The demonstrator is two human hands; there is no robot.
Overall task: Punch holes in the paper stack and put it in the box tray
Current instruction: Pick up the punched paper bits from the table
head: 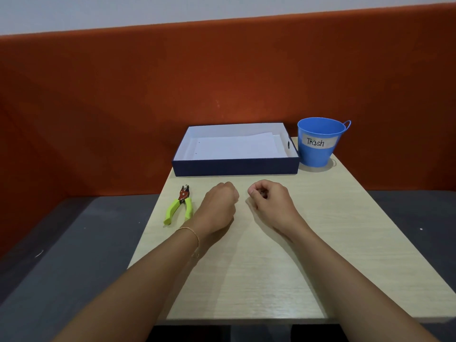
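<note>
A dark blue box tray (pixel 235 167) with a white inside stands at the far side of the table. A white paper stack (pixel 237 148) lies flat in it, with small holes along its left edge. A hole punch (pixel 179 204) with lime green handles lies on the table, left of my hands. My left hand (pixel 218 206) rests on the table with fingers curled shut, holding nothing visible. My right hand (pixel 270 201) rests beside it, fingers curled into a loose fist, also with nothing visible in it.
A blue bucket (pixel 319 144) labelled "Trash" stands at the tray's right end. The light wood table (pixel 283 267) is small, with dark grey seating on both sides and an orange backrest (pixel 172 82) behind it.
</note>
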